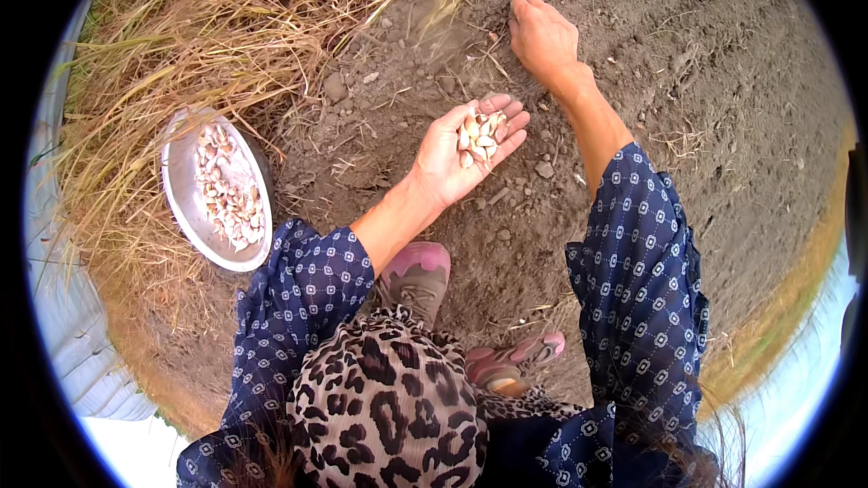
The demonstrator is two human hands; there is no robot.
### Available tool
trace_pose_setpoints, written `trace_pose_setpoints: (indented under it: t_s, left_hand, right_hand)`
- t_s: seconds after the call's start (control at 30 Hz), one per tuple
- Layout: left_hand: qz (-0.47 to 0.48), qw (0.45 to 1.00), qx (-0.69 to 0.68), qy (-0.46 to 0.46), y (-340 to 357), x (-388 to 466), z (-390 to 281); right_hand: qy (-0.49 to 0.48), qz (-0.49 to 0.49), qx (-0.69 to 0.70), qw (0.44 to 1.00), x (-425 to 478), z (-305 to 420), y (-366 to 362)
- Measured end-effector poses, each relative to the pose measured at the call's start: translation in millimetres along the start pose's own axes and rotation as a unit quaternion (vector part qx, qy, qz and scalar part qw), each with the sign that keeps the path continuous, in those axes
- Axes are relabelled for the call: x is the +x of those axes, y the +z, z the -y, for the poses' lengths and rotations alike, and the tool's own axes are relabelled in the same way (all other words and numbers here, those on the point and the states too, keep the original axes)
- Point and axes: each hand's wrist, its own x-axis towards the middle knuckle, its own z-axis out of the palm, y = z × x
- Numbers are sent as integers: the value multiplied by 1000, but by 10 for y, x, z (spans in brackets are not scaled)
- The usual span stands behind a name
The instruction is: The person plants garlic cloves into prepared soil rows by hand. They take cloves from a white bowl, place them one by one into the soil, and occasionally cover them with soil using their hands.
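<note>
My left hand (445, 157) is palm up in front of me, cupping several pale garlic cloves (480, 137). Beyond it and to the right, my right hand (546, 41) reaches down to the loose brown soil (685, 122) with its fingers drawn together. The fingertips of that hand are turned away, so whether they pinch anything is hidden. On the left, an oval-looking metal bowl (183, 202) holds many more garlic cloves (227, 200) and rests tilted against dry grass.
Dry straw and grass (251, 27) cover the upper left, some stalks hanging over the bowl's rim. Clods (336, 87) and bits of straw dot the soil. Two pink-and-brown shoes (417, 278) stand below my arms. Pale sheeting (88, 332) runs along the left edge.
</note>
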Motion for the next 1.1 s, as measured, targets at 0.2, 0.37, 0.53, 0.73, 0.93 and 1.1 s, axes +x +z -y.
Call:
trace_pose_setpoints:
  t_s: [0.2, 0.37, 0.53, 0.73, 0.93, 1.1]
  left_hand:
    - [22, 1000, -11, 11, 4, -137, -42]
    - [79, 996, -27, -7, -211, -119, -51]
    - [-10, 999, 21, -24, -241, -114, -21]
    - [4, 1000, 22, 9, -156, -174, -49]
    - [15, 998, 47, 36, -51, -142, -81]
    - [48, 998, -7, 29, -123, -56, -127]
  right_hand:
    - [11, -53, 120, 991, -384, 326, -365]
    - [-108, 67, 178, 976, -1018, 721, -683]
    - [-112, 84, 139, 980, -1094, 778, -691]
    - [-117, 47, 188, 974, -1102, 789, -666]
    - [26, 97, 283, 954, -998, 766, -790]
    - [88, 126, 291, 944, -844, 700, -836]
